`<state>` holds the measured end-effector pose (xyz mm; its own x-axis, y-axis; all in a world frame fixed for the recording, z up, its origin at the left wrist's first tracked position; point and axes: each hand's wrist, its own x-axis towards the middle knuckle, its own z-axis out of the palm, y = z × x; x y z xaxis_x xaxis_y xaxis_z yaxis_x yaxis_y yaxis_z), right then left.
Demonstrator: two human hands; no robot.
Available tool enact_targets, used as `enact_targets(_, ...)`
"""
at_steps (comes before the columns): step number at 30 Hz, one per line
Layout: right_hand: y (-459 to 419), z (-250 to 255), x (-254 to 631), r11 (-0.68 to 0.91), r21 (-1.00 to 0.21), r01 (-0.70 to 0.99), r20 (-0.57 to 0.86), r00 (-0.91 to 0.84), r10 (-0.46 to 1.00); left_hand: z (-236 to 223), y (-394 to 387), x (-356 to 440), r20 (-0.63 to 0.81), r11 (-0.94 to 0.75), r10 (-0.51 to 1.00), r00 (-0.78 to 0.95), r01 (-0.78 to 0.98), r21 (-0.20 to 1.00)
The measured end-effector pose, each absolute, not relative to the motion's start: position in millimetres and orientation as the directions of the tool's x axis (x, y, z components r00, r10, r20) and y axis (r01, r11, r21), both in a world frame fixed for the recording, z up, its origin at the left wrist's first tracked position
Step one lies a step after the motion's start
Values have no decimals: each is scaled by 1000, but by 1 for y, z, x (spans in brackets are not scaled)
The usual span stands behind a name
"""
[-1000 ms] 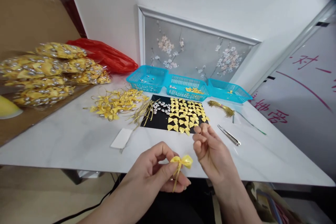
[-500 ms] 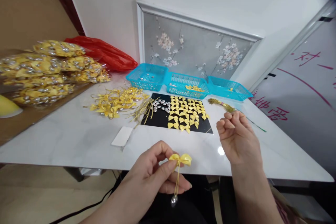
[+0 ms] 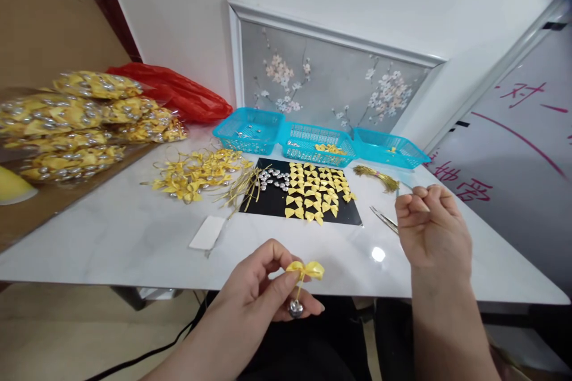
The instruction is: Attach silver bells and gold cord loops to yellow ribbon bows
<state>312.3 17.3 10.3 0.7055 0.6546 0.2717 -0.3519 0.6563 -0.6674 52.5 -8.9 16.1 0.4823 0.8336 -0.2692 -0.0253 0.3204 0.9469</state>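
My left hand (image 3: 263, 289) pinches a yellow ribbon bow (image 3: 310, 270) between thumb and forefinger, low over the table's front edge. A shiny silver bead (image 3: 295, 308), possibly a small bell, hangs from the bow on a short gold cord in front of my lower fingers. Off to the right, my right hand (image 3: 433, 226) is raised with its fingertips pinched together; whatever is between them is too thin to make out. Beyond both hands, a black mat (image 3: 263, 207) carries rows of yellow bows (image 3: 313, 190) and a cluster of silver beads (image 3: 273, 179).
Three blue baskets (image 3: 318, 144) line the wall. Finished-looking bow pieces (image 3: 192, 172) lie left of loose gold cords (image 3: 241, 190). A white card (image 3: 207, 232) is nearer. Tweezers (image 3: 383, 219) and a gold cord bundle (image 3: 376, 177) lie right. Bagged bows (image 3: 58, 119) fill the left.
My right hand has moved away to the right, uncovering the mat's near corner. The silver bead came into view dangling below the bow, then rose closer to it. My left hand stays nearly still.
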Motion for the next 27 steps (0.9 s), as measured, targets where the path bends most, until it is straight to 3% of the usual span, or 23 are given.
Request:
enact_targets(21,13,9,348,712,-654,-255,240,823,515,12,-8,55,-247,333,862,442,-126,934)
enact_targets(27,-3,8,320,599,-770,-221,291,713,638,13,-8,56,-250,327,869,427,-117,938)
